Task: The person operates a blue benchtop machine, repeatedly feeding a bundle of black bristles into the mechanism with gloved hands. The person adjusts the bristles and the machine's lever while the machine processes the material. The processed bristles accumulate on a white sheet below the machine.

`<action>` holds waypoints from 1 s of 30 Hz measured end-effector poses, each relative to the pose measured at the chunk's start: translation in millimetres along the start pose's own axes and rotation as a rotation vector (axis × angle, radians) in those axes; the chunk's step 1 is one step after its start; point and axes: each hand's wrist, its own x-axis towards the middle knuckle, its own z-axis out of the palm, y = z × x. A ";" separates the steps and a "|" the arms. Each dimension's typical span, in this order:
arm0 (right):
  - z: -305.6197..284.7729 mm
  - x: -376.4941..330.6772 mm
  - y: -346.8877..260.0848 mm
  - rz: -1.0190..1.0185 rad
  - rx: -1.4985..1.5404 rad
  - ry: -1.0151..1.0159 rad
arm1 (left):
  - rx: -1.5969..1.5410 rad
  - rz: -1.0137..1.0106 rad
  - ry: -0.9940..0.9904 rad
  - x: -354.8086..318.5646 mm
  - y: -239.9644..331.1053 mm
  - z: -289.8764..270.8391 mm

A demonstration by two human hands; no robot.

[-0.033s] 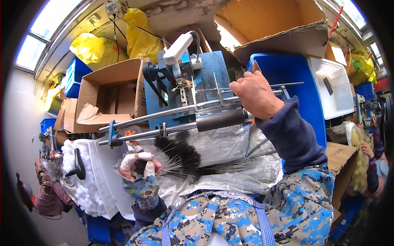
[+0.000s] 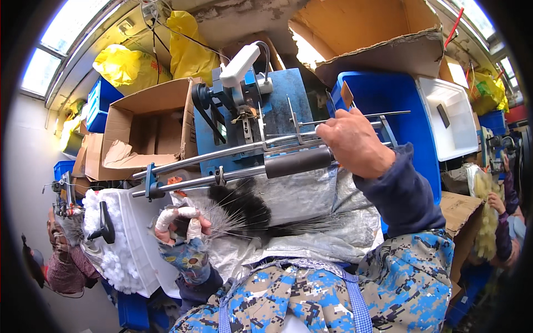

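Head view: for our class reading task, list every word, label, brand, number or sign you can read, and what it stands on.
No text can be read clearly.
Open cardboard box, left: print on its side, too small.
Cardboard box, lower right: faint print, too blurred.
Yellow bag, far right: coloured markings, too blurred.

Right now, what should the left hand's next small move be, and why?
Probably pinch one from the fanned wires: the taped left hand curls beside their pale ends, near the black bristles, while the right hand is up at the thin rod, its grip hard to make out.
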 end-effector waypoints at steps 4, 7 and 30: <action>4.5 -47.5 -36.1 -0.194 0.358 -0.074 | -0.104 0.000 -0.119 11.8 -7.9 7.4; 19.1 -23.7 -83.3 -0.284 1.035 -0.012 | -0.227 -0.064 -0.281 -2.9 -2.9 49.8; 77.6 100.4 -6.2 0.210 -0.089 0.207 | 1.023 0.188 -0.667 -5.7 -66.1 9.1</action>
